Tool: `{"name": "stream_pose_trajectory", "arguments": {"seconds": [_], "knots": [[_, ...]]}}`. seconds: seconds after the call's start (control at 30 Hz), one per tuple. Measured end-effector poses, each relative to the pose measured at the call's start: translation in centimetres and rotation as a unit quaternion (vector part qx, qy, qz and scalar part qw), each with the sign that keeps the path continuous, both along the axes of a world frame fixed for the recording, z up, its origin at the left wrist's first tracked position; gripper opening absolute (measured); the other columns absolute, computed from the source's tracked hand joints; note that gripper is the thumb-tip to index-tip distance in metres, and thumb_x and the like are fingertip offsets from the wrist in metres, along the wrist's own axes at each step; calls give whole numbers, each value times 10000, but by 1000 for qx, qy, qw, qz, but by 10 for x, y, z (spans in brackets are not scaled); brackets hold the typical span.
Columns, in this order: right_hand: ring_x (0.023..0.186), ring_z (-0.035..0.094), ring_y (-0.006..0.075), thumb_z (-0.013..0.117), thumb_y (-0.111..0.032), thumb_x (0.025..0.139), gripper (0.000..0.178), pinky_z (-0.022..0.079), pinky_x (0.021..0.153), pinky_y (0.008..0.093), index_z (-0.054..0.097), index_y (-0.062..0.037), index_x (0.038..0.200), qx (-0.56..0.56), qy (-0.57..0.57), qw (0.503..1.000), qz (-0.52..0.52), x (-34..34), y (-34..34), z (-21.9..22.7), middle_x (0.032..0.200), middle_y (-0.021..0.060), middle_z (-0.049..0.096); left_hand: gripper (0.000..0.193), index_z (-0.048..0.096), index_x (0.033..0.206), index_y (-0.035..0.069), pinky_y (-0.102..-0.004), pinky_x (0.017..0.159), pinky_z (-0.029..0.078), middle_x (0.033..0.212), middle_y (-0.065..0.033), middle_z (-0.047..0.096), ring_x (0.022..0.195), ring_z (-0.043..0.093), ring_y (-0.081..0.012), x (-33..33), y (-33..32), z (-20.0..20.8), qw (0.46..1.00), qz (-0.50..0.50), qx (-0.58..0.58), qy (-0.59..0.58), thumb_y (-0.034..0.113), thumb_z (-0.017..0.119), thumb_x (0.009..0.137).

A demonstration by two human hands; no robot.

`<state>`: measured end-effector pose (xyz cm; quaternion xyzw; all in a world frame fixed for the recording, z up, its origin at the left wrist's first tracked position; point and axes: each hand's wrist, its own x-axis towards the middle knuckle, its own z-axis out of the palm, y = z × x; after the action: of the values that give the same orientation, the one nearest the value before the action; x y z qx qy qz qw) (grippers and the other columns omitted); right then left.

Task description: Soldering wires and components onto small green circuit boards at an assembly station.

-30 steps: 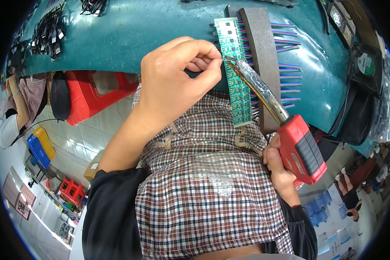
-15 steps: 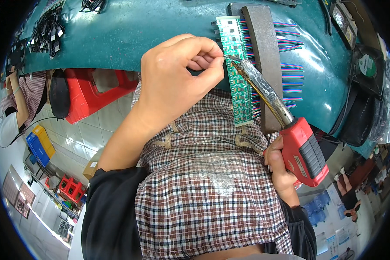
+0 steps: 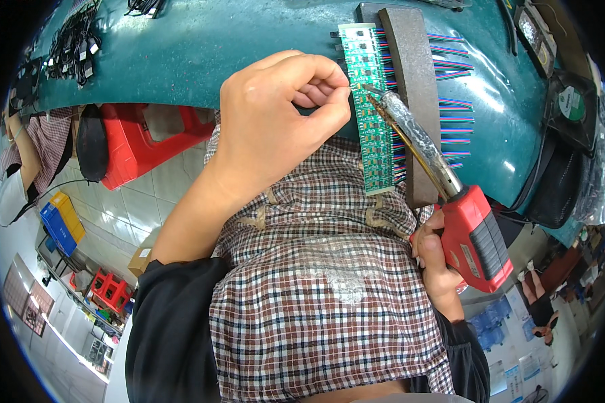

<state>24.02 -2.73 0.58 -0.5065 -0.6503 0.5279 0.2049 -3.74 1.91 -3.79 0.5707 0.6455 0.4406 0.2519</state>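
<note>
Board point(image 3: 371, 131) lies, in the head view, at the near edge of the table point(image 3: 215, 67), left of a grey bar point(image 3: 415, 67) that rests across its wires point(image 3: 456, 104). We judge a burn the chief risk: the fingertips of the left hand point(image 3: 275, 111) sit just beside the tip of the iron point(image 3: 420, 142), and a small slip would cause it. A straying tip could also bridge neighbouring joints. Since the near end appears to overhang the apron point(image 3: 282, 289), downward pressure might tilt it. We find the left thumb and forefinger pinched together; whether they grasp a fine strand we cannot tell. The right hand point(image 3: 437, 262), partly hidden, grasps the iron's red handle. We record the board's long axis running far to near, its near end slightly rightward; the wires point right.
</note>
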Motion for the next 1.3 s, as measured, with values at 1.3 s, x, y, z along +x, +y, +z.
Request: {"name": "stream_pose_trajectory", "arguments": {"seconds": [1.3], "knots": [[455,360,72,549,-98,958,231,359,459,246,474,16,1145,16,87,995,-50,2,0,0,641,9,436,114,709,817,22,-262,594,482,735,-69,680,629,614,-145,-46,69,51,958,62,14,279,134,725,799]]}}
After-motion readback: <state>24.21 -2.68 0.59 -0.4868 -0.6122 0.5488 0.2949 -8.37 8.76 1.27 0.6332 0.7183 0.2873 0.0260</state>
